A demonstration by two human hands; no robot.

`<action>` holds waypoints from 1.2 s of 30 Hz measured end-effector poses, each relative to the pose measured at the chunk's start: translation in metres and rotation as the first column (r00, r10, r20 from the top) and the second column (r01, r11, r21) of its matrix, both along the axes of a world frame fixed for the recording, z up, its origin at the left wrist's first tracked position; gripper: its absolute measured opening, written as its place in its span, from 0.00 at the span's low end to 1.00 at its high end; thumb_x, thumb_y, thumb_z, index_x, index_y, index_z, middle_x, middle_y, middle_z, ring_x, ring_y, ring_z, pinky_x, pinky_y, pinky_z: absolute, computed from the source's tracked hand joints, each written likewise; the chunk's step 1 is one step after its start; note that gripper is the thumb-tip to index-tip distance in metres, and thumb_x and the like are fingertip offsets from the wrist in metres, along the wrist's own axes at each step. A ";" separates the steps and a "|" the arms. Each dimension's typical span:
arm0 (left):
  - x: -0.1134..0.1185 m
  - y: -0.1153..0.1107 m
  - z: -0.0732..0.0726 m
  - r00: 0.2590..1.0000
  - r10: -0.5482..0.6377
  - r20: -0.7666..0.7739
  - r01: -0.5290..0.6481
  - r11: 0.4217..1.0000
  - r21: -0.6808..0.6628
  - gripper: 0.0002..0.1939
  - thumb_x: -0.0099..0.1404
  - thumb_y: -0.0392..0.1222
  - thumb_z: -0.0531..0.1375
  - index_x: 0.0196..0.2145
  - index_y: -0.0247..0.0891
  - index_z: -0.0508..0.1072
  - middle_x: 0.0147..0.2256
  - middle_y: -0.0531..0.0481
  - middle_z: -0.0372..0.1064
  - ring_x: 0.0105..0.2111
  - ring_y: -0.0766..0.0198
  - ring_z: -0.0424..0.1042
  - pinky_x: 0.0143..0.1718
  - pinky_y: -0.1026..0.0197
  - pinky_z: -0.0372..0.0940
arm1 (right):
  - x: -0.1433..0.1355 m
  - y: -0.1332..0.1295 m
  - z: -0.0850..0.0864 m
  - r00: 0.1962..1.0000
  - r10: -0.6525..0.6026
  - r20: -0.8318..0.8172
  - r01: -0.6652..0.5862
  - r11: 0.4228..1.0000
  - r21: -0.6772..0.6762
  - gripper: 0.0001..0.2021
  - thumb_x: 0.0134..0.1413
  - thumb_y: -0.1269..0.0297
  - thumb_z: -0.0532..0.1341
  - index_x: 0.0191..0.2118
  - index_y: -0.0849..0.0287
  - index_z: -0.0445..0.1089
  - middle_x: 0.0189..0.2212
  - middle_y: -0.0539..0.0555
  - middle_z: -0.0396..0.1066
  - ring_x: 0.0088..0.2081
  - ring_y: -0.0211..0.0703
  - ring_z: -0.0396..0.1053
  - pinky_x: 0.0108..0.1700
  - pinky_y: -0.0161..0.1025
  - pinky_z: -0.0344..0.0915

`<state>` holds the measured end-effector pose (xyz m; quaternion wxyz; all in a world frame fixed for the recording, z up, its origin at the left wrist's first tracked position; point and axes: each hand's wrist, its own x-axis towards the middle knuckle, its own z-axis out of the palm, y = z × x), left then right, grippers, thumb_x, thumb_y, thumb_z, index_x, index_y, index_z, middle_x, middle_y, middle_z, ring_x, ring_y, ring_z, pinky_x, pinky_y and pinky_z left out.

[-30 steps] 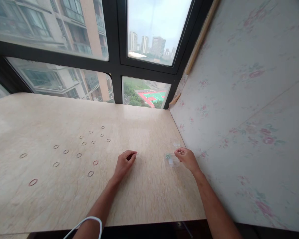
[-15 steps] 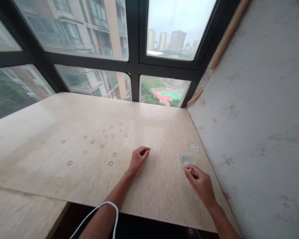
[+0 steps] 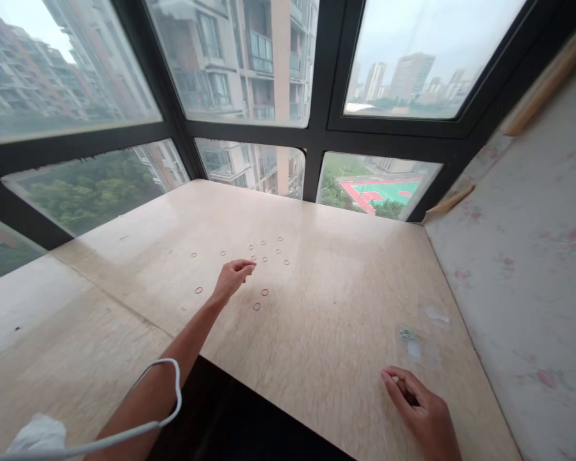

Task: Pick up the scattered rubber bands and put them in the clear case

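Observation:
My left hand (image 3: 232, 280) reaches over the pale marbled surface among thin rings that look like small elastic bands. Its thumb and fingers are pinched together close to a pale ring (image 3: 253, 258); anything between them is too small to make out. Nearer to me lie a red ring (image 3: 265, 292) and a dark purple ring (image 3: 256, 307), and a reddish ring (image 3: 199, 290) is left of the hand. My right hand (image 3: 421, 410) hovers low at the right, thumb and index tips together, its grip contents hidden. Beyond it sits a clear plastic bag (image 3: 414, 349) with greenish bands (image 3: 407, 333).
Another clear wrapper (image 3: 438, 315) lies close to the flowered wall (image 3: 523, 288). Dark-framed windows (image 3: 317, 128) border the far side. A white cable (image 3: 176, 384) loops over my left forearm, by a white crumpled thing (image 3: 38, 435). A dark gap (image 3: 249, 422) opens below the front edge.
My view has turned left. My left hand has moved left and away from me, in among the rings. The right hand has drawn back from the plastic bag towards me.

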<state>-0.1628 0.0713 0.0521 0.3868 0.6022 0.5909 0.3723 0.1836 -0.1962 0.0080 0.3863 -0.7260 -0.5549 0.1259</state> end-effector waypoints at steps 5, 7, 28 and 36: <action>-0.024 0.037 -0.002 0.931 0.001 -0.365 0.015 0.999 0.042 0.15 0.58 0.45 0.57 0.36 0.36 0.79 0.26 0.50 0.73 0.24 0.66 0.68 0.27 0.64 0.62 | 0.000 0.000 -0.006 0.999 0.008 0.032 -0.008 1.000 0.015 0.19 0.53 0.45 0.58 0.28 0.55 0.74 0.15 0.47 0.65 0.15 0.35 0.65 0.20 0.27 0.63; -0.024 0.050 -0.006 0.912 0.000 -0.411 0.026 0.998 0.058 0.13 0.57 0.42 0.58 0.35 0.36 0.80 0.28 0.49 0.75 0.28 0.63 0.70 0.32 0.64 0.63 | 0.001 0.000 -0.007 0.999 0.013 0.044 -0.014 1.000 0.019 0.18 0.53 0.46 0.58 0.29 0.56 0.74 0.15 0.46 0.65 0.15 0.35 0.65 0.20 0.26 0.64; -0.009 0.112 -0.005 0.733 -0.305 -0.608 0.253 0.952 -0.173 0.04 0.45 0.35 0.60 0.16 0.36 0.72 0.18 0.51 0.67 0.25 0.63 0.66 0.28 0.64 0.56 | 0.001 -0.001 -0.010 0.999 -0.003 0.053 0.004 1.000 -0.022 0.19 0.56 0.47 0.56 0.31 0.57 0.74 0.16 0.46 0.64 0.16 0.34 0.64 0.22 0.26 0.63; -0.015 0.091 0.001 0.871 -0.360 -0.334 0.295 0.928 -0.228 0.10 0.50 0.44 0.61 0.24 0.34 0.73 0.18 0.55 0.63 0.20 0.68 0.61 0.22 0.65 0.55 | 0.003 -0.003 -0.018 0.999 0.006 0.031 -0.006 1.000 -0.014 0.17 0.57 0.48 0.57 0.32 0.57 0.73 0.16 0.45 0.63 0.17 0.34 0.63 0.22 0.27 0.62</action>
